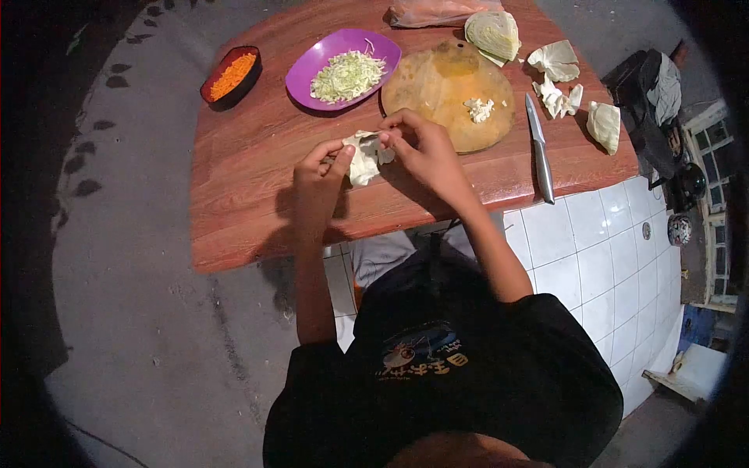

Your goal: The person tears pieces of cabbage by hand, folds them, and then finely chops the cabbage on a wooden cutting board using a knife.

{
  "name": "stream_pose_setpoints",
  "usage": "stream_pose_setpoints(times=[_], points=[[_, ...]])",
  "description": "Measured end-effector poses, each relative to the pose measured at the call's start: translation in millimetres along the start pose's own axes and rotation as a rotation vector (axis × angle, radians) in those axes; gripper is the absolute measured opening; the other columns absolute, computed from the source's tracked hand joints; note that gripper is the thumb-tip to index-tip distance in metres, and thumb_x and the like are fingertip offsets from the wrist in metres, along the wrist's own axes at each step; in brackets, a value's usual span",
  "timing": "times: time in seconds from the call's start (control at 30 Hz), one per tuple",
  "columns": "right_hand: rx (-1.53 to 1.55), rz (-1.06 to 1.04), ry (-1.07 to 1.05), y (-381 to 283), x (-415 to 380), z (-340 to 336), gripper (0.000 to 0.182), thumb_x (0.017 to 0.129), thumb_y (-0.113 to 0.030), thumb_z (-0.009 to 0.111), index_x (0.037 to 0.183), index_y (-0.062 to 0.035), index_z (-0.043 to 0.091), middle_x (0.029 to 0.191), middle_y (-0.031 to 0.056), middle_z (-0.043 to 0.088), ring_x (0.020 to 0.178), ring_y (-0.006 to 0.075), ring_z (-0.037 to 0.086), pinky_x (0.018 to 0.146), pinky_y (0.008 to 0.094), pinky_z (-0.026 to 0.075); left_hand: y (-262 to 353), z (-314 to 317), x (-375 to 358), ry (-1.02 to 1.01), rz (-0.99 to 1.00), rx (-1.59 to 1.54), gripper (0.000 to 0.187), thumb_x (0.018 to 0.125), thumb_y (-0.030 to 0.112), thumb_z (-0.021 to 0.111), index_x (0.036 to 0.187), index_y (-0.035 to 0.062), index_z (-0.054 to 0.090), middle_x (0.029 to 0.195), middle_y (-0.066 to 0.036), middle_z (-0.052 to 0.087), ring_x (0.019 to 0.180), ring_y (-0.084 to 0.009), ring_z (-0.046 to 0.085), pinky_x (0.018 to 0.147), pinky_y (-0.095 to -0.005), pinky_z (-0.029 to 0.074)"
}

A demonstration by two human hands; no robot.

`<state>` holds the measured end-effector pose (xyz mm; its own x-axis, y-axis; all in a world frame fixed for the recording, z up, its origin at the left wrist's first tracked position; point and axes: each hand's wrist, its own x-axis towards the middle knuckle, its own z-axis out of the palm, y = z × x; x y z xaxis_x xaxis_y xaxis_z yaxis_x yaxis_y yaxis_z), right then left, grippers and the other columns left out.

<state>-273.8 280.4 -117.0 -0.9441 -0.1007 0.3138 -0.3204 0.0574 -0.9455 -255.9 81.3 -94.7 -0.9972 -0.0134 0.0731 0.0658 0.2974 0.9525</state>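
Note:
A pale cabbage leaf (362, 165) is held between both hands above the wooden table (242, 179). My left hand (322, 165) pinches its left edge between thumb and fingers. At its upper right edge, my right hand (420, 148) has its fingers closed on the leaf. Just beyond lies a round wooden cutting board (421, 86) with a small heap of chopped white pieces (479, 110). A purple bowl (300, 76) of shredded cabbage (347, 76) stands behind my left hand.
A knife (539, 148) lies right of the board, its handle toward the near edge. Loose cabbage leaves (554, 61) and a cut cabbage (493, 35) sit at the back right. A dark bowl (250, 80) of orange shreds stands at the left, and a plastic bag (437, 12) at the back.

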Motion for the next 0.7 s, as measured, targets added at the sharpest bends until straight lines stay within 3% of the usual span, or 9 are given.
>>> stream_pose_setpoints(times=[0.23,0.3,0.37,0.4,0.5,0.57,0.6,0.67,0.7], points=[[-0.24,-0.06,0.171,-4.0,9.9,11.0,0.015,0.096,-0.013,0.067,0.101,0.002,0.068,0.08,0.0176,0.072,0.077,0.0353,0.073,0.07,0.0436,0.054,-0.1,-17.3,2.4,0.108,0.118,0.201,0.023,0.101,0.018,0.068,0.109,-0.0036,0.071,0.087,-0.003,0.07,0.075,-0.0062,0.063,0.066,-0.0231,0.049],[-0.366,-0.072,0.194,-4.7,7.7,12.1,0.016,0.095,-0.014,0.068,0.101,0.0013,0.068,0.081,0.0175,0.072,0.078,0.0375,0.071,0.071,0.0461,0.054,0.7,-18.1,1.2,0.077,0.036,-0.045,0.023,0.102,0.018,0.067,0.109,-0.0045,0.07,0.088,-0.003,0.07,0.079,-0.0074,0.064,0.07,-0.0231,0.05],[-0.66,-0.23,0.062,-4.4,3.6,18.7,0.019,0.093,-0.015,0.069,0.105,-0.0011,0.069,0.082,0.017,0.07,0.079,0.0404,0.068,0.072,0.0496,0.053,8.9,-15.2,-2.1,0.059,0.014,-0.027,0.024,0.102,0.017,0.066,0.111,-0.0047,0.07,0.089,-0.004,0.07,0.079,-0.0082,0.064,0.071,-0.0236,0.051],[-0.661,-0.229,0.065,-0.7,1.4,21.1,0.019,0.093,-0.015,0.069,0.105,-0.0011,0.069,0.082,0.017,0.07,0.079,0.0404,0.068,0.072,0.0496,0.053,12.8,-13.0,-2.9,0.046,-0.007,-0.008,0.024,0.103,0.017,0.066,0.112,-0.0049,0.07,0.09,-0.005,0.071,0.079,-0.009,0.065,0.072,-0.024,0.052],[-0.706,-0.487,0.151,8.5,0.9,22.7,0.021,0.09,-0.015,0.07,0.108,-0.0037,0.07,0.084,0.0156,0.069,0.08,0.0422,0.066,0.072,0.0507,0.053,11.7,-4.6,-1.6,0.019,-0.003,-0.117,0.025,0.103,0.016,0.065,0.114,-0.0053,0.07,0.093,-0.006,0.072,0.081,-0.0097,0.067,0.073,-0.0241,0.052],[-0.574,-0.474,0.219,6.9,3.4,17.7,0.023,0.092,-0.017,0.071,0.111,-0.0033,0.07,0.085,0.0117,0.07,0.077,0.0333,0.068,0.071,0.0434,0.054,18.5,-2.6,-3.6,0.005,0.014,-0.087,0.025,0.103,0.016,0.065,0.115,-0.0052,0.07,0.094,-0.007,0.073,0.083,-0.0102,0.067,0.073,-0.0243,0.052],[-0.578,-0.471,0.218,2.8,1.9,16.4,0.023,0.092,-0.017,0.071,0.111,-0.0033,0.07,0.085,0.0117,0.07,0.077,0.0333,0.068,0.071,0.0434,0.054,21.6,-0.5,-4.2,-0.011,0.035,-0.055,0.025,0.103,0.016,0.065,0.116,-0.0051,0.07,0.095,-0.008,0.074,0.085,-0.0106,0.068,0.073,-0.0244,0.053],[0.108,-0.018,0.035,-10.2,-2.6,12.5,0.025,0.096,-0.02,0.073,0.114,-0.0022,0.071,0.088,0.0077,0.071,0.078,0.018,0.067,0.071,0.0332,0.053,22.2,8.0,-3.3,-0.021,0.015,-0.046,0.024,0.103,0.015,0.064,0.116,-0.0049,0.069,0.096,-0.009,0.074,0.086,-0.011,0.069,0.073,-0.0248,0.053],[0.103,-0.018,0.039,-15.7,-3.3,9.0,0.025,0.096,-0.02,0.073,0.114,-0.0022,0.071,0.088,0.0077,0.071,0.078,0.018,0.067,0.071,0.0332,0.053,22.9,12.4,-1.8,-0.029,-0.001,-0.033,0.023,0.103,0.014,0.064,0.116,-0.0046,0.068,0.096,-0.009,0.074,0.087,-0.0114,0.069,0.074,-0.0252,0.054]])
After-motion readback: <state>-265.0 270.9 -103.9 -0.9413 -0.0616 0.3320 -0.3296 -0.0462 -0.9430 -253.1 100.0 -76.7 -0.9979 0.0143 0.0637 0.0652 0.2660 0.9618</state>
